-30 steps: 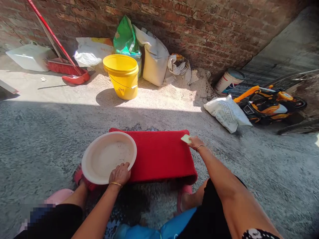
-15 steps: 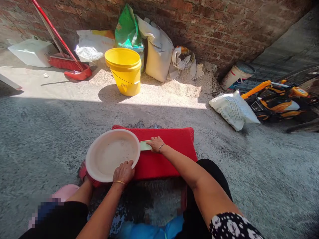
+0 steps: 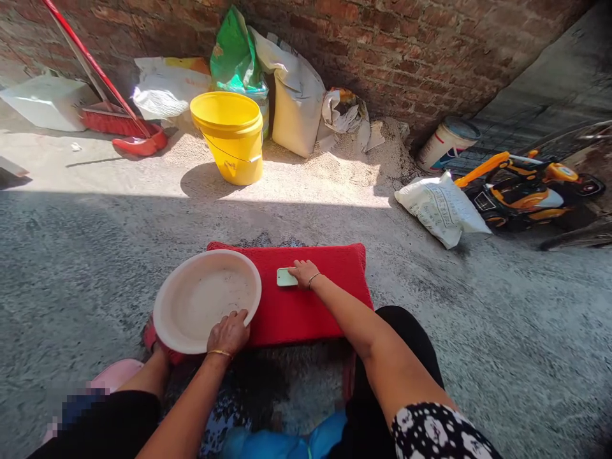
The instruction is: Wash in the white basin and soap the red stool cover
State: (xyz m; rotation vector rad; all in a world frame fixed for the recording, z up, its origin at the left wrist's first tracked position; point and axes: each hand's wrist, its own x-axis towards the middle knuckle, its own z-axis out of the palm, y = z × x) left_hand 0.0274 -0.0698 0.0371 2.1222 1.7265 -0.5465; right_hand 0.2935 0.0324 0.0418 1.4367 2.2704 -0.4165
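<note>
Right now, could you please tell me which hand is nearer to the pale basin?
Left. The left hand grips the pale basin at its near right rim; the right hand is apart, to the basin's right, holding a pale green item at the red cloth.

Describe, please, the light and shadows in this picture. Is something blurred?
Head view, back: sunlight strikes the yellow bucket, shadow falling leftward; head view, front: the basin and red cloth are shaded, fairly sharp; coarse pixels mask lower left.
</note>
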